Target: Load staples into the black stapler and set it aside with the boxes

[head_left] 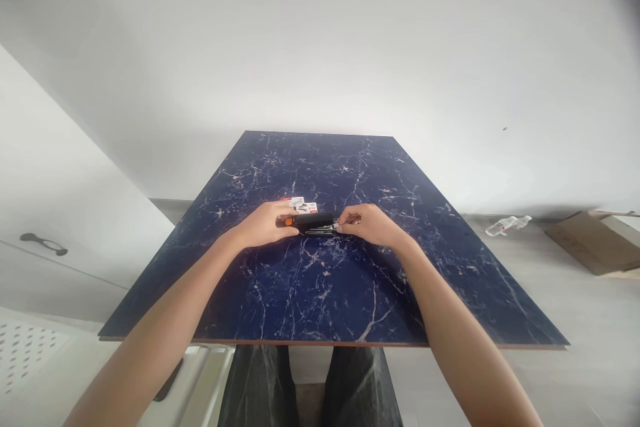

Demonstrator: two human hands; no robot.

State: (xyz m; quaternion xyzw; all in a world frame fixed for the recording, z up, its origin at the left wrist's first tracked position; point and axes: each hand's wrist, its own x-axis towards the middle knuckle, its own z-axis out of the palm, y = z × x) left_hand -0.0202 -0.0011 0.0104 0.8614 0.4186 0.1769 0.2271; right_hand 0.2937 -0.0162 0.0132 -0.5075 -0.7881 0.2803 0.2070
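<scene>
A black stapler with an orange part lies across the dark blue marbled table, its metal channel showing along the near side. My left hand is closed around its left end, with the thumb on the near side. At the stapler's right end, my right hand pinches a small silver piece against the metal channel; whether this is staples or part of the stapler I cannot tell. Just behind the stapler sit small white and red boxes, partly hidden by my left hand.
The table's far edge stands close to a white wall. A white cabinet door with a dark handle is at left. On the floor at right lie a clear plastic bottle and a cardboard box. My legs are under the near edge.
</scene>
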